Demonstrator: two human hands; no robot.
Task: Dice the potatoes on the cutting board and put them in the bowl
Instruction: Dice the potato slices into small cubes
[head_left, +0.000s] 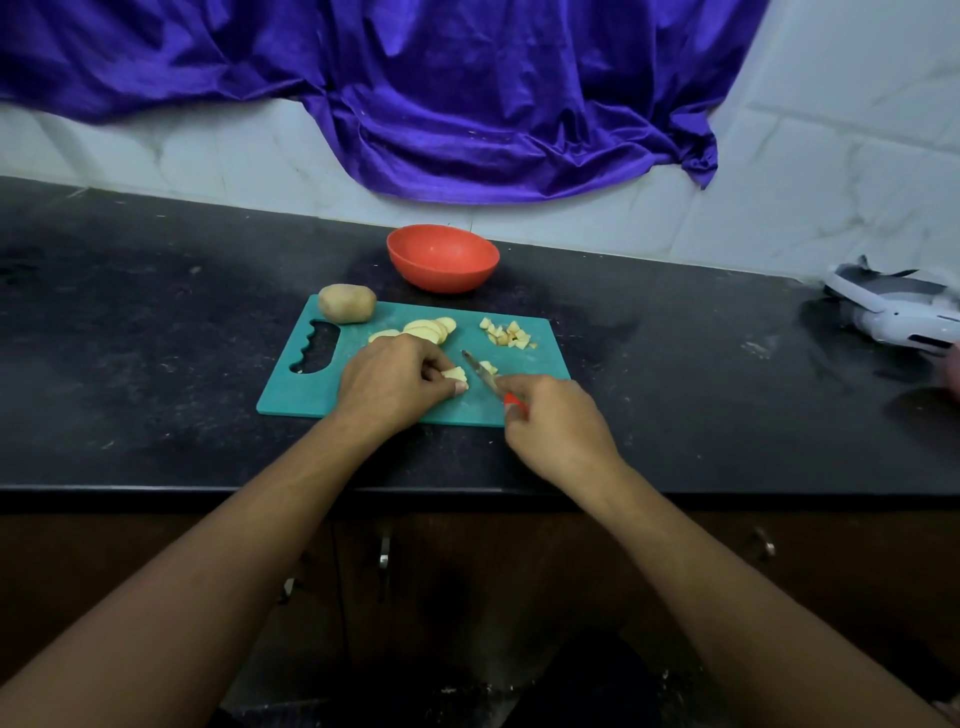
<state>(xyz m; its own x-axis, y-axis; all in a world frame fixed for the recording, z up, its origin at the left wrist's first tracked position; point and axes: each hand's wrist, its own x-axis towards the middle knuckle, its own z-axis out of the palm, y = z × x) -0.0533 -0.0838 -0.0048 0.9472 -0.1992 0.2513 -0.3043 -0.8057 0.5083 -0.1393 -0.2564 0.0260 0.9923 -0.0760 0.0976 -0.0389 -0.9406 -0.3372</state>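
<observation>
Cutting board (291, 395): blue-green
Bowl (441, 275): orange-red
Whole potato (347, 303): light brown
Potato slices (428, 328): pale yellow
Potato cubes (509, 335): pale yellow
Knife (487, 378): red handle, grey blade
Counter (156, 338): black with pale specks
Cloth (467, 104): shiny purple-blue
Wall (831, 156): white, grey lines

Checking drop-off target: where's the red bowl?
Head view, centre: the red bowl sits on the counter just beyond the far edge of the cutting board, right of the whole potato.
</observation>
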